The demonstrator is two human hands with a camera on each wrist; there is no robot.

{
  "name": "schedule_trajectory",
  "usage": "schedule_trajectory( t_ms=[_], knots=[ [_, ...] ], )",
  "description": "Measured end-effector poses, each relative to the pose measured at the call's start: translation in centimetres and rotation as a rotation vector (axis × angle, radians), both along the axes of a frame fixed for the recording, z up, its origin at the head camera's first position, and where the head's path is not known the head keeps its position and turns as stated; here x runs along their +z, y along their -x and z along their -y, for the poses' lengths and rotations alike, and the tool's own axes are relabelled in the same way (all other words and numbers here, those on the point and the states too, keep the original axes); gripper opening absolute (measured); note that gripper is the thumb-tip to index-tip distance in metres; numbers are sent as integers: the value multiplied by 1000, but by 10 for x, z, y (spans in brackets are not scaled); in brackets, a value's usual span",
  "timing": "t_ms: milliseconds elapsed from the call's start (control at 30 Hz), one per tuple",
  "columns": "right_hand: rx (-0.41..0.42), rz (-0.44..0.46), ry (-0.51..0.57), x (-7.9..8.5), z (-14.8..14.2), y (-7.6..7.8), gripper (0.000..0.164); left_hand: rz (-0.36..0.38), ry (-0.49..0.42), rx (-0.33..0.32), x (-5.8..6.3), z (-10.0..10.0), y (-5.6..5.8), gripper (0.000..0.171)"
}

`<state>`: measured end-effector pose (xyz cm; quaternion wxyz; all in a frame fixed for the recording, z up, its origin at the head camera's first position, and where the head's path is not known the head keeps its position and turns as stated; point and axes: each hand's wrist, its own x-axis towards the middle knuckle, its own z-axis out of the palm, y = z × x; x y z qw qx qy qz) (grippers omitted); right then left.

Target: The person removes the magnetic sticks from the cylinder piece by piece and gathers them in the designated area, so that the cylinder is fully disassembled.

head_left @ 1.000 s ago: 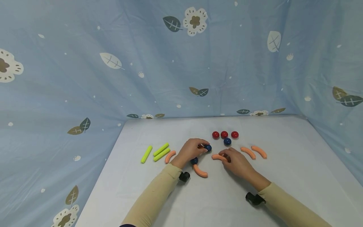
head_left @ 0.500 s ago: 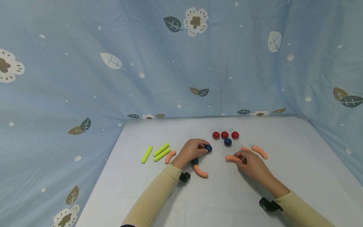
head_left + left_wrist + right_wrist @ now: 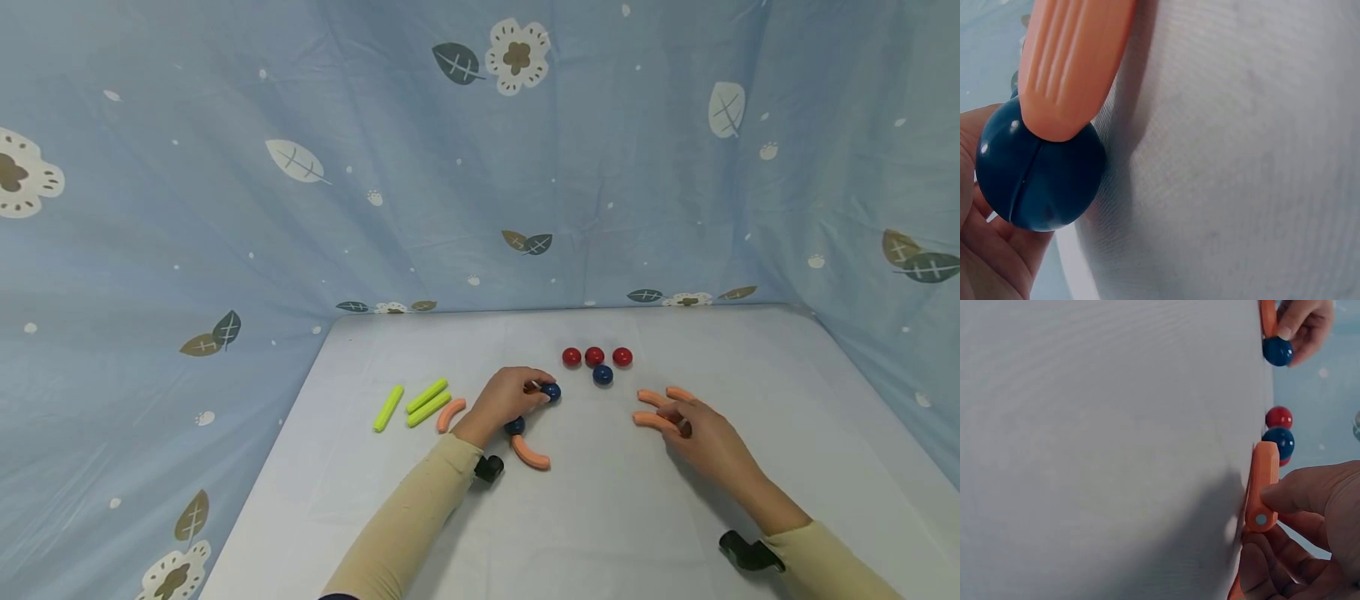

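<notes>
In the head view my left hand (image 3: 504,403) pinches a dark blue ball (image 3: 552,392) on the white table. Beside that wrist, a second blue ball (image 3: 514,426) touches the end of an orange curved stick (image 3: 531,455); the left wrist view shows this joined pair, a ribbed orange stick (image 3: 1072,69) against a blue ball (image 3: 1041,175), in front of the hand. My right hand (image 3: 708,442) pinches another orange curved stick (image 3: 649,420) between thumb and fingers. A small silvery disc shows on that orange stick (image 3: 1265,462) in the right wrist view.
Two orange curved sticks (image 3: 651,397) lie just beyond my right hand. Three red balls (image 3: 594,357) and a blue ball (image 3: 602,375) are at the back. To the left are three yellow-green sticks (image 3: 387,408) and an orange curved stick (image 3: 451,414). A blue patterned curtain (image 3: 480,167) hangs behind.
My right hand has carried its orange curved stick rightward, from the table's middle to beside the two others. The left hand stays in place on the blue ball.
</notes>
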<state>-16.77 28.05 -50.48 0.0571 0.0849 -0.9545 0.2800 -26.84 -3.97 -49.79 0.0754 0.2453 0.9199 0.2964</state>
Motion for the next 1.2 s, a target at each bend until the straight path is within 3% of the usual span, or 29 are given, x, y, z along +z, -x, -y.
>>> schedule_trajectory(
  t_ms=[333,700,967,1200],
  knots=[
    [6,-1,0,-3,-1,-2,27,0,15,3,1,-1,0,33],
    [-30,-74,17,-2,10,-2,27,5,5,12,2,1,-3,37],
    [-28,-102,23,6,23,-4,27,27,-69,40,3,14,-11,41],
    [7,-90,70,8,35,-1,24,22,-75,48,3,27,-22,42]
  ],
)
